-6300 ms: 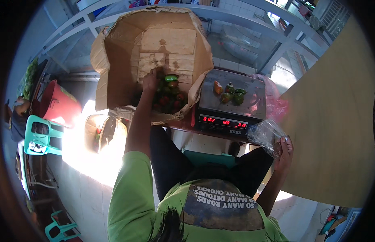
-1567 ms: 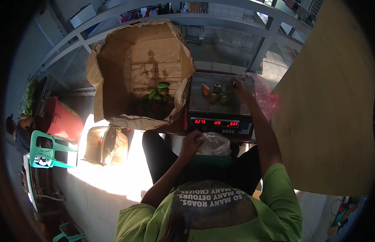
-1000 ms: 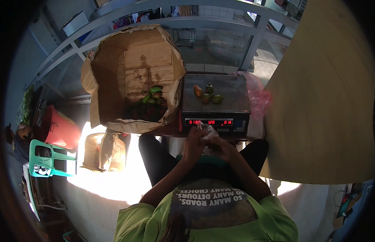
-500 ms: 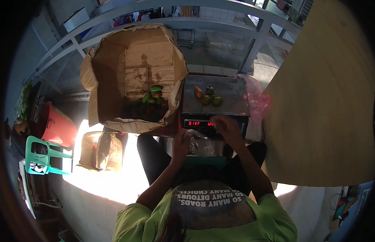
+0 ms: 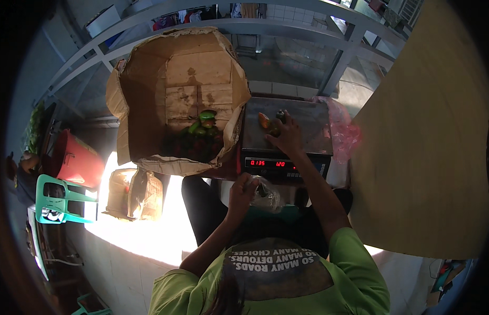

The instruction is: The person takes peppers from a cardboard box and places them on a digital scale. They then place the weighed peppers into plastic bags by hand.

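Note:
My left hand (image 5: 240,195) is closed on the gathered edge of a clear plastic bag (image 5: 269,199), which hangs above my lap. My right hand (image 5: 289,137) reaches onto the metal platform of a digital scale (image 5: 314,123), thumb and fingers spread around small peppers. An orange-red pepper (image 5: 264,120) lies just left of the fingers, and a dark green pepper (image 5: 280,114) shows at the fingertips. Other peppers there are partly hidden by the hand. Red digits glow on the scale's front display (image 5: 268,164).
Left of the scale, a large open cardboard box (image 5: 181,73) holds several green peppers (image 5: 202,126). Pink plastic bags (image 5: 343,134) hang at the scale's right edge, beside a tall wooden panel (image 5: 418,157). A smaller carton (image 5: 134,194), red bin (image 5: 79,160) and green stool (image 5: 60,197) stand left.
My right hand has moved from in front of the scale's display up onto the platform, over the peppers. My left hand has lowered slightly with the plastic bag.

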The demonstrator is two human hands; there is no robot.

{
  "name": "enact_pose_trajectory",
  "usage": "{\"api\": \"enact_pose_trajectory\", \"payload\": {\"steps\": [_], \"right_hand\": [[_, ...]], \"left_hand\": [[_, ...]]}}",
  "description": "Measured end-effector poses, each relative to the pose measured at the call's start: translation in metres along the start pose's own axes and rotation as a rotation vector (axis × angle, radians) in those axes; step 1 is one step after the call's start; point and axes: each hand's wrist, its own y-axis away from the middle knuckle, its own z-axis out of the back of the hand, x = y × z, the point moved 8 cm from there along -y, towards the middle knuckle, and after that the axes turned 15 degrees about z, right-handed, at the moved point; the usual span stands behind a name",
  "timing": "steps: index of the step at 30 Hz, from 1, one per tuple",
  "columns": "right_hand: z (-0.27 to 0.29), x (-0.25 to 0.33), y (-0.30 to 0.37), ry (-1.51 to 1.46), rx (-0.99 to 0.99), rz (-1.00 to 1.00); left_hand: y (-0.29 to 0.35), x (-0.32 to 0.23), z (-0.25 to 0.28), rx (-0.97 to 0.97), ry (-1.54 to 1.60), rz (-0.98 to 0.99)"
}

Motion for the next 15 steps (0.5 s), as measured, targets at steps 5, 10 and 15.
{"api": "enact_pose_trajectory", "payload": {"steps": [5, 10, 15], "right_hand": [[0.012, -0.013, 0.004, -0.107, -0.118, 0.092], [0.009, -0.020, -0.001, -0.162, -0.084, 0.075], [0.021, -0.049, 0.005, -0.299, -0.236, -0.063]], "left_hand": [[-0.001, -0.008, -0.010, 0.013, -0.036, -0.002], [-0.001, -0.016, -0.016, 0.019, -0.025, 0.025], [-0.007, -0.021, -0.017, -0.029, -0.006, 0.059]]}}
